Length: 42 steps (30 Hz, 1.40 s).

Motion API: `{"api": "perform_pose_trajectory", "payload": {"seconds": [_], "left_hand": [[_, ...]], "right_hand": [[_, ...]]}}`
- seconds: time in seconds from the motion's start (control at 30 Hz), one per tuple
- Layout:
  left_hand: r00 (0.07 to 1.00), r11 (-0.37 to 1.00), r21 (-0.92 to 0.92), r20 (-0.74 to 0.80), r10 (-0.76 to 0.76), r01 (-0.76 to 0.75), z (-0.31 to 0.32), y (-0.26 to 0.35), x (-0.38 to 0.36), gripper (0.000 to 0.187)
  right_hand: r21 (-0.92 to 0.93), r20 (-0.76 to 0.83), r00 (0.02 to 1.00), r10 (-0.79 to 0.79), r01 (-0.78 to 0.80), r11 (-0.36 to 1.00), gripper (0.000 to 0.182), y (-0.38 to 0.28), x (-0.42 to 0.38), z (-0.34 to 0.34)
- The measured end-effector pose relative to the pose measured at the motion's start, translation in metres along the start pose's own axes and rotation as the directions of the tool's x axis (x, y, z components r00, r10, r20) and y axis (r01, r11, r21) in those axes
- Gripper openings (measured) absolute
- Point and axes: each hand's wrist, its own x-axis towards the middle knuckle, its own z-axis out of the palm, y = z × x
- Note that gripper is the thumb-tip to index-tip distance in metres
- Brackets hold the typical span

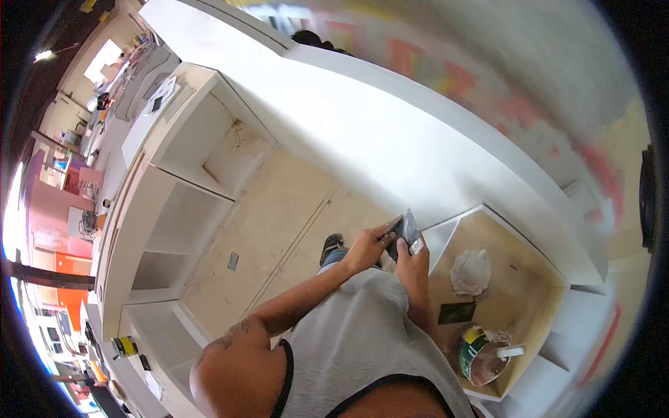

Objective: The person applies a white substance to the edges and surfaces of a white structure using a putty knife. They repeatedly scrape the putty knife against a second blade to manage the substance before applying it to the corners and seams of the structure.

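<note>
A tall white panel [348, 122] runs diagonally past the person's front, upper left to lower right. Beige floor [300, 181] spreads below it, with a row of open white cabinets [164, 216] along the left. To the right, against the panel, sits a pale open box [540, 289]. Inside it stand or lie a labelled bucket [471, 348] with a white-handled tool [511, 352] across its rim, a crumpled white bundle [470, 272] and a dark rectangular sheet [456, 313].

The left hand [369, 249] and right hand [413, 259] meet in front of the grey shirt, between the body and the panel. Both are nearly closed, fingers and thumbs pinching one grey flat piece [408, 226]. It lies just beyond the fingertips, its long axis pointing away from the body towards the panel, slightly tilted. The right hand is nearer, directly beneath its lower end; the left reaches in from the side. Whether the piece is stiff or folded, I cannot tell.
</note>
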Motion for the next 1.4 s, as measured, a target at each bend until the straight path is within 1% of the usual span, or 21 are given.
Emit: {"api": "perform_pose_trajectory", "payload": {"seconds": [0.13,0.17,0.2,0.27,0.33,0.4,0.53,0.57,0.6,0.67,0.73,0.83,0.9,1.03,1.1,1.17,1.23,1.27,1.3,1.33,1.4], "left_hand": [[0.991,0.991,-0.052,0.059,-0.120,0.123,-0.003,0.003,0.002,0.043],[0.974,0.974,-0.093,0.110,-0.198,0.208,-0.003,0.003,0.004,0.043],[0.976,0.975,-0.095,0.106,-0.193,0.203,-0.003,-0.002,0.008,0.043],[0.992,0.975,-0.215,0.125,-0.022,0.049,-0.003,-0.009,0.014,0.042],[0.994,0.986,-0.167,0.105,-0.008,0.025,-0.002,-0.009,0.012,0.042],[0.996,0.993,-0.117,0.093,0.006,0.005,-0.002,-0.005,0.010,0.042],[0.992,0.995,-0.066,0.097,0.082,-0.076,-0.003,-0.008,0.015,0.042],[0.991,0.991,-0.103,0.090,0.096,-0.087,-0.005,-0.007,0.016,0.043],[0.979,0.961,-0.247,0.188,-0.077,0.123,-0.010,-0.009,0.015,0.042],[0.981,0.906,-0.400,0.179,-0.072,0.140,-0.018,-0.001,0.021,0.040],[0.997,0.991,-0.134,0.074,0.032,-0.022,-0.031,-0.012,0.032,0.031],[0.985,0.921,-0.358,0.135,-0.109,0.151,-0.045,0.006,0.030,0.025],[0.981,0.917,-0.357,0.138,-0.135,0.176,-0.050,0.019,0.025,0.025],[0.973,0.953,-0.231,0.163,-0.162,0.197,-0.054,0.036,0.015,0.041],[0.962,0.973,-0.112,0.207,-0.176,0.202,-0.053,0.012,0.015,0.047],[0.952,0.834,-0.462,0.195,-0.237,0.302,-0.040,0.010,0.010,0.052],[0.940,0.843,-0.421,0.199,-0.276,0.336,-0.030,0.022,0.009,0.045],[0.933,0.807,-0.476,0.251,-0.257,0.350,-0.024,0.034,0.007,0.042],[0.925,0.767,-0.527,0.298,-0.238,0.367,-0.017,0.042,0.005,0.043],[0.949,0.781,-0.548,0.255,-0.185,0.300,-0.005,0.044,0.001,0.050],[0.962,0.831,-0.512,0.258,-0.095,0.219,0.008,0.016,0.003,0.050]], "right_hand": [[0.043,0.033,0.999,0.020,-0.021,0.999,0.025,-0.004,-0.001,0.000],[-0.191,0.030,0.984,-0.178,0.180,0.965,0.025,-0.009,-0.003,0.002],[-0.409,0.072,0.929,-0.364,0.360,0.838,0.026,-0.012,-0.003,0.002],[-0.414,0.083,0.928,-0.364,0.365,0.834,0.027,-0.015,-0.004,0.001],[-0.418,0.094,0.927,-0.363,0.368,0.831,0.027,-0.014,-0.003,0.001],[-0.241,-0.039,0.981,-0.188,0.173,0.955,0.027,-0.004,0.003,-0.002],[-0.014,-0.020,0.989,0.148,-0.148,0.989,0.031,0.005,0.010,-0.016],[-0.016,-0.031,0.986,0.162,-0.162,0.987,0.031,0.006,0.011,-0.020],[0.059,-0.071,0.983,0.168,-0.164,0.985,0.034,0.008,0.012,-0.023],[0.284,-0.157,0.964,0.213,-0.162,0.945,0.039,0.016,0.016,-0.033],[0.424,-0.215,0.937,0.276,-0.165,0.891,0.041,0.021,0.018,-0.045],[0.716,-0.220,0.893,0.393,-0.126,0.687,0.029,0.002,0.018,-0.065],[0.765,-0.088,0.965,0.248,-0.094,0.637,0.024,-0.009,0.012,-0.075],[0.669,-0.081,0.967,0.242,-0.127,0.732,0.023,-0.021,0.004,-0.070],[0.507,-0.208,0.962,0.174,-0.046,0.861,0.029,0.005,0.005,-0.066],[0.349,-0.310,0.931,0.194,-0.078,0.934,0.034,-0.005,0.006,-0.056],[0.389,-0.306,0.942,0.140,-0.010,0.921,0.033,-0.005,0.005,-0.048],[0.009,-0.297,0.942,-0.158,0.169,0.986,0.033,-0.019,0.002,-0.046],[-0.359,-0.173,0.890,-0.422,0.342,0.868,0.037,-0.032,-0.001,-0.048],[-0.566,-0.011,0.888,-0.459,0.373,0.735,0.049,-0.041,-0.005,-0.050],[-0.633,0.032,0.892,-0.451,0.367,0.682,0.056,-0.032,-0.005,-0.039]]}}
